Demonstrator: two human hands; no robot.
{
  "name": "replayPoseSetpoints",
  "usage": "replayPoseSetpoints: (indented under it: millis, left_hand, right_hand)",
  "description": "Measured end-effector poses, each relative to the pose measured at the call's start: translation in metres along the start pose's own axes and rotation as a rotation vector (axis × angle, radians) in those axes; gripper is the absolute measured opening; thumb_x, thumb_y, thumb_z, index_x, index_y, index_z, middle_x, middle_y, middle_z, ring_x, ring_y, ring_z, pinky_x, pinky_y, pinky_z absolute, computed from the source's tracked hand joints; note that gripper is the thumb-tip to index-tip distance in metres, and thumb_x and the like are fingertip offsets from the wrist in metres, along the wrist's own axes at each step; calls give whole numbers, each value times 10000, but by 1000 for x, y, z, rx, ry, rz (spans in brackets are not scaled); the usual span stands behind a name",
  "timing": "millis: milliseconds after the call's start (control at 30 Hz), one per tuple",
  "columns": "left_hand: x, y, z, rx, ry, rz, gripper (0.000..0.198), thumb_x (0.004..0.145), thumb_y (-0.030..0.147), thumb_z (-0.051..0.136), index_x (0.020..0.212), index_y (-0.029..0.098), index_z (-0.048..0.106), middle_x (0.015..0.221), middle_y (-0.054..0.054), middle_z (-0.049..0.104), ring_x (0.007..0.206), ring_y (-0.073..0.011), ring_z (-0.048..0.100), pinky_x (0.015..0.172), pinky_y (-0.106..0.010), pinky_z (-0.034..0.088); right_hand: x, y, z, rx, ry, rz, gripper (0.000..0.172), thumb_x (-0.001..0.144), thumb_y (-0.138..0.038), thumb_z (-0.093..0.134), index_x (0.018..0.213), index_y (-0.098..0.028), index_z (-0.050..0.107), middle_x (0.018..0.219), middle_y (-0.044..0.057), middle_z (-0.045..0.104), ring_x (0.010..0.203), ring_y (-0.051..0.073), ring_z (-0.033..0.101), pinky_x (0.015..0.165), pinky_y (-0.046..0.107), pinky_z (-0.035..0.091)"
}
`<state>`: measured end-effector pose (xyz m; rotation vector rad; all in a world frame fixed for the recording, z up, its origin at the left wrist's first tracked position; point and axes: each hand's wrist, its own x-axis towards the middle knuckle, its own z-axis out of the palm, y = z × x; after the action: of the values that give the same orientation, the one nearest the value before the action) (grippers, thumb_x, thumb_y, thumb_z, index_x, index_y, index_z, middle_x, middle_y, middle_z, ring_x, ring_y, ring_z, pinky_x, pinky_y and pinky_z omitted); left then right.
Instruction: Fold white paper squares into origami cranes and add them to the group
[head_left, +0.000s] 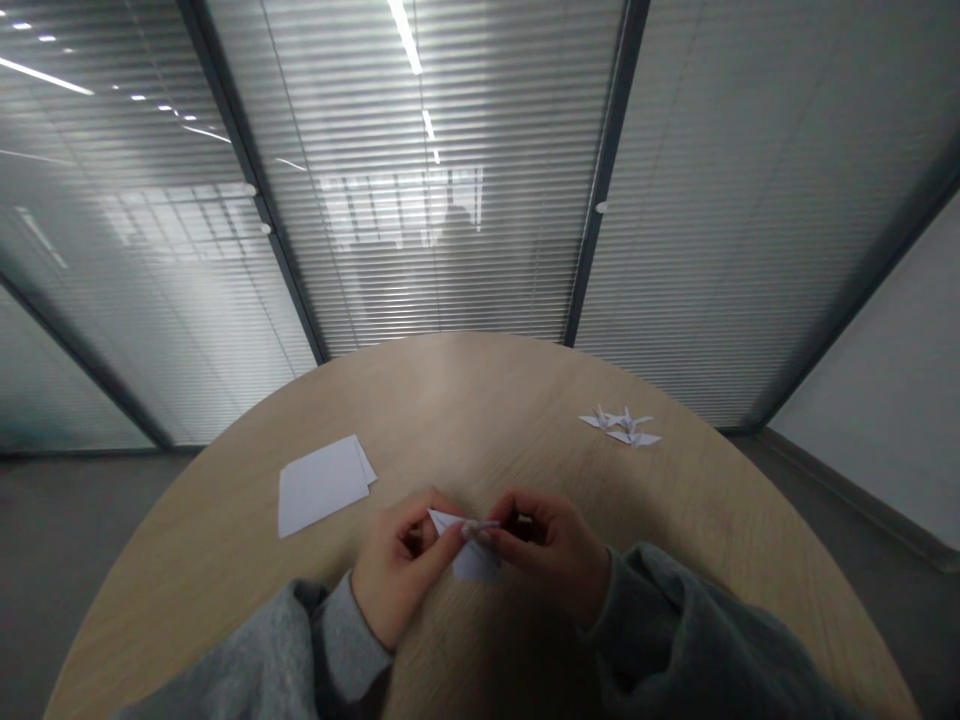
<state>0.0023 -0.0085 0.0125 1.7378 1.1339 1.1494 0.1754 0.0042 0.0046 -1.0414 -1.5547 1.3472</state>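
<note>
Between my two hands is a small piece of folded white paper [475, 567], held just over the near middle of the table. My left hand [406, 556] pinches it with thumb and fingers; a pointed corner sticks up beside the left thumb. From the other side, my right hand [551, 553] grips a narrow folded part of the same paper. The thumbs nearly meet at its centre, and a wider flap hangs below them. My fingertips cover part of the folds.
A stack of white paper sheets [322, 486] lies to the left on the round wooden table [465, 400]. Several folded paper cranes [634, 437] sit close together at the right. Beyond the table's far edge stand glass panels with blinds [450, 280].
</note>
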Motion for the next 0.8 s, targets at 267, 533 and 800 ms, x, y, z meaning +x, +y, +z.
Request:
replayPoseSetpoints:
  millis: [267,533,800]
  left_hand:
    - [1,5,-1,58,70,42,197,770,342,598,674,177,549,585,36,450,515,-105,407,463,-215,315]
    - [1,11,0,35,20,28,216,788,345,561,660,179,510,667,6,488,562,-115,430,473,-216,335]
    - [1,9,2,-24,34,71,250,820,326,549,633,182,469,708,-8,516,616,-124,468,504,-215,371]
  right_hand:
    - [-2,-5,-2,-181,8,-145,322,752,-483,592,677,-176,531,573,-31,459,516,95,392,487,233,318]
    - [-4,-4,-1,-208,50,-185,318,796,-479,544,678,-191,484,568,-34,434,519,105,401,484,233,319]
    - [-3,-5,0,-210,77,-167,347,785,-507,536,653,-191,482,550,-31,440,510,106,401,474,233,317]
